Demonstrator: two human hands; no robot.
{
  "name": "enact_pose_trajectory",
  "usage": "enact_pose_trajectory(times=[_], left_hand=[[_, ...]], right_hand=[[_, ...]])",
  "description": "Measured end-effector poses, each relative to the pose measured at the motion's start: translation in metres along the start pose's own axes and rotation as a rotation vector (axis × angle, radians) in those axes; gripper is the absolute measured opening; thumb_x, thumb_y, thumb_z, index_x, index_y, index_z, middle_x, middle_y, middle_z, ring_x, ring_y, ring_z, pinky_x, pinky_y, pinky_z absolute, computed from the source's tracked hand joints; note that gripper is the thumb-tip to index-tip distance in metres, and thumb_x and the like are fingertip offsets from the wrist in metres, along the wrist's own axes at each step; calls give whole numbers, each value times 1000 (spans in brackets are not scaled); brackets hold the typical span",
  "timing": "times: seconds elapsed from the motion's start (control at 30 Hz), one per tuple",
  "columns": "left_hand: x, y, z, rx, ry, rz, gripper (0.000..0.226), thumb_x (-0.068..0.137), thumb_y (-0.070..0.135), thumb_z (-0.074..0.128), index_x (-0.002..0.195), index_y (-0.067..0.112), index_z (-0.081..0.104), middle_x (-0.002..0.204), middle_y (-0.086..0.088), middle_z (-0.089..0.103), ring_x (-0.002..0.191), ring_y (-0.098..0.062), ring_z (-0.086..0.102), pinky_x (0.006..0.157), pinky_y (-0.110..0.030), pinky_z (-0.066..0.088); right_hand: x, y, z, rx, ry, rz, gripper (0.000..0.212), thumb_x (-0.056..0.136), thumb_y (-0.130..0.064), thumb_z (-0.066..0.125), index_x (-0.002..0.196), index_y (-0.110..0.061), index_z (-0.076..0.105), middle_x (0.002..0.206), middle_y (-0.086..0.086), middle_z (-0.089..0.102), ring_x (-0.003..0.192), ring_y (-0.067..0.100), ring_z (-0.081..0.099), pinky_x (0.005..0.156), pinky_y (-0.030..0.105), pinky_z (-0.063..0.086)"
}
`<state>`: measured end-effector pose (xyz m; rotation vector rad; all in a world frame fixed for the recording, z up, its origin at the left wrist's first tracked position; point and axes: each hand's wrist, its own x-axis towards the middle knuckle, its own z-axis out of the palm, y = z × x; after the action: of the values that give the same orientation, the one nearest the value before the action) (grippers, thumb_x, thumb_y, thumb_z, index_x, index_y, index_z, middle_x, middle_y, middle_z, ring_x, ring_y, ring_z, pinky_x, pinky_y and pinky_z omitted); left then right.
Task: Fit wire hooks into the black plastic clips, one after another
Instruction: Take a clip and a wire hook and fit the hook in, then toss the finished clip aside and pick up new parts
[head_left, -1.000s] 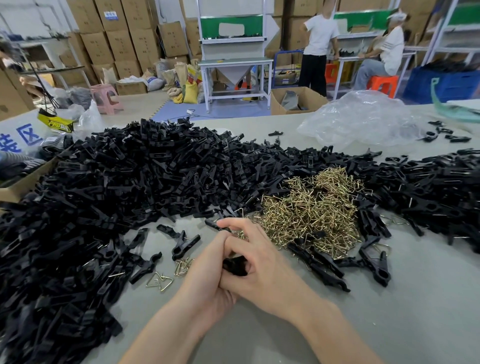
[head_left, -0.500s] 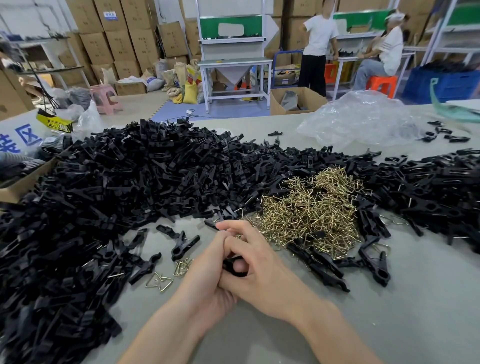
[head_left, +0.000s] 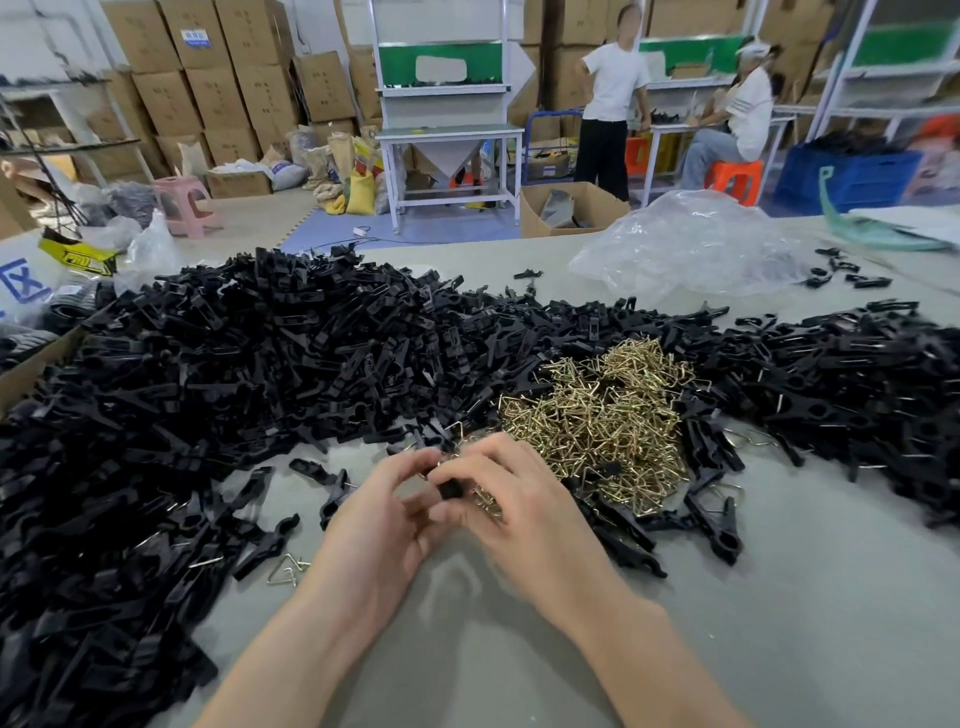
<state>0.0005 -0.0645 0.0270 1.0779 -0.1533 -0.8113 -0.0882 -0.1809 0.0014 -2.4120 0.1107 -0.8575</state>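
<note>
A grey table (head_left: 779, 623) runs under both forearms. A broad heap of black clips (head_left: 234, 389) spreads beyond and to the left of the left hand (head_left: 374, 525). It carries on past the right hand (head_left: 524, 514) to the far right. A pile of brass wire hooks (head_left: 597, 415) lies just beyond the right hand, touching the heap. Both hands meet above the table with fingers curled. Between them they pinch one black clip (head_left: 451, 488), the right thumb and fingers around its body. Brass wire glints at the left fingertips, probably a hook, though blur hides it. A loose hook (head_left: 285, 569) lies just left of the left wrist.
</note>
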Motion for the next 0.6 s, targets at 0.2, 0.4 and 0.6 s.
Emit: enact_pose_trajectory(times=[0.2,0.4,0.6], left_hand=[[-2,-8,-7,206,44,190,23,104,10,47,119,9,64,98,-13,77,93,-25,74,71,-25,60],[-1,-8,-14,550,112,406,34,103,-6,38,107,11,67,80,-8,71,71,-16,66,66,-17,56],[-3,1,-24,1048,386,628,47,96,-7,44,102,36,60,85,13,66,74,-8,59,64,-28,46]], right_hand=[[-5,1,-26,229,176,210,18,93,-27,71,110,-32,68,101,-21,65,94,0,62,80,9,45],[40,40,-155,765,985,529,58,93,-17,72,144,-18,45,93,-2,70,80,7,69,92,27,58],[35,36,-156,806,795,721,87,94,-17,70,160,-16,14,101,2,74,85,10,73,107,39,50]])
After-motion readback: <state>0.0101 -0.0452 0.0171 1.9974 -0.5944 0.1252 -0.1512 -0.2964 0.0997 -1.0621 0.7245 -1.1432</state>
